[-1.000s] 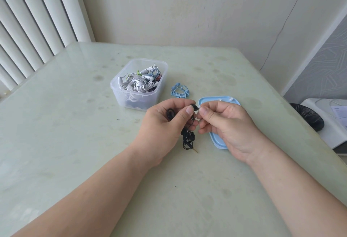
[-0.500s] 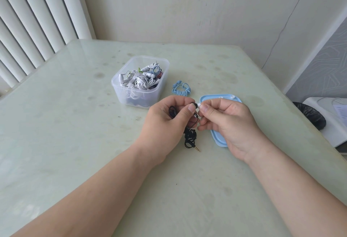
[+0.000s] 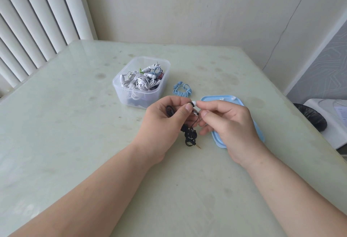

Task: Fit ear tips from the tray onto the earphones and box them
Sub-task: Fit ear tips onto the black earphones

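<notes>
My left hand (image 3: 163,122) grips a black earphone set (image 3: 190,136). Its coiled cable and gold jack hang down to the table. A white ear tip (image 3: 194,103) sits on the bud pinched between my left thumb and forefinger. My right hand (image 3: 231,124) is just right of it with curled fingers. Its forefinger touches the tip, and its thumb is off the tip. Beneath my right hand lies the light blue tray (image 3: 217,98), with a few white ear tips (image 3: 233,98) at its far edge. The clear plastic box (image 3: 131,97) behind my left hand holds several tangled earphones.
A coiled light blue earphone set (image 3: 183,90) lies between the box and the tray. The pale green table (image 3: 75,124) ends on the right, where a black bag (image 3: 309,118) and a white appliance (image 3: 330,124) stand. White slatted blinds (image 3: 37,30) hang at the back left.
My right thumb has come off the ear tip, so the white tip now shows on the bud. Both hands stay close together above the tray's left edge.
</notes>
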Demonstrator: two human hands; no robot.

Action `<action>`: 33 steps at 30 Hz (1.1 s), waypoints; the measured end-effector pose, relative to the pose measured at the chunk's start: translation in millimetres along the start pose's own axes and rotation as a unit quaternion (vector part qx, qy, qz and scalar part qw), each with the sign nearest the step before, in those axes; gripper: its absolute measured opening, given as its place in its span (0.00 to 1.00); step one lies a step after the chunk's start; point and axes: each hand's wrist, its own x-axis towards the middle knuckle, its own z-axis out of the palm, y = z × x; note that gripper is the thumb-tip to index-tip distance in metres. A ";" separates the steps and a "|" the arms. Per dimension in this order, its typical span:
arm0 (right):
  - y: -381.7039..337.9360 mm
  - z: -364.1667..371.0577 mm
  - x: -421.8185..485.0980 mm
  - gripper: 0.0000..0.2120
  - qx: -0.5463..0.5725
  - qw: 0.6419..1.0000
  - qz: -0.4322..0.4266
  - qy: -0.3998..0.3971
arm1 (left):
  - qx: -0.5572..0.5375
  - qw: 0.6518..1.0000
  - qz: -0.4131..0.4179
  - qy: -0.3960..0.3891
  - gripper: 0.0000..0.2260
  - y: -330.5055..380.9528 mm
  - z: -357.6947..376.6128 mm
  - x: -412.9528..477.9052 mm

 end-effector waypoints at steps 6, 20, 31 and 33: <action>-0.4 -0.8 -1.3 0.15 -0.095 0.994 -0.053 -0.015 | -0.003 0.998 -0.019 -0.057 0.14 3.6 -6.8 1.3; -0.9 -7.3 -7.4 0.08 -0.352 0.922 -0.083 -0.136 | -0.178 0.978 -0.111 -0.001 0.11 17.7 -11.5 4.3; -7.4 -13.4 -10.5 0.05 -0.278 0.955 -0.054 -0.088 | -0.167 0.981 -0.100 0.004 0.08 14.8 -10.7 4.0; -4.0 -14.6 -8.2 0.09 -0.238 0.968 -0.048 -0.060 | -0.166 0.981 -0.104 -0.002 0.08 14.9 -11.2 3.9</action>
